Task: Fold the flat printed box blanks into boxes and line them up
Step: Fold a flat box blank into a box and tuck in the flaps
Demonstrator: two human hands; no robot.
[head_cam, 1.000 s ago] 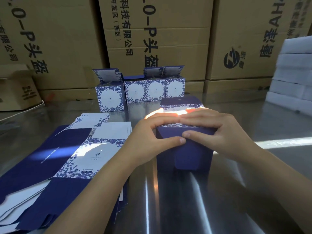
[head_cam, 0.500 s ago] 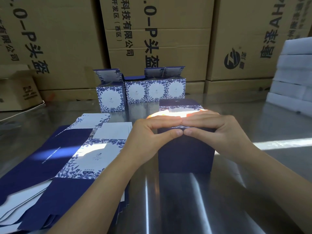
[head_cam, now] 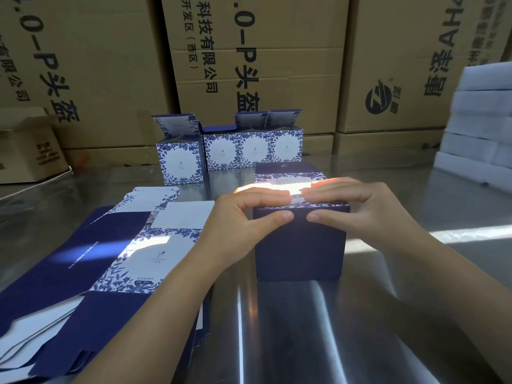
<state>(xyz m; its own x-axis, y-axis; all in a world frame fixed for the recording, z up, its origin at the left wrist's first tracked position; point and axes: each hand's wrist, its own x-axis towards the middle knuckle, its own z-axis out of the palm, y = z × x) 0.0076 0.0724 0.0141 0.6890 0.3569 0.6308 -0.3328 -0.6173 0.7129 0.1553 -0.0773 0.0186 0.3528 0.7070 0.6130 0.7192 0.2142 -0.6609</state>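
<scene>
Pressing down, your left hand and right hand now hold the dark-blue cardboard box under your fingers, its flap tucked since a second ago (bottom closed, probably).

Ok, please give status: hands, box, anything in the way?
Left hand and right hand both grip the dark blue folded cardboard box, pressing its top. Four finished boxes lined up behind. Path clear.
</scene>
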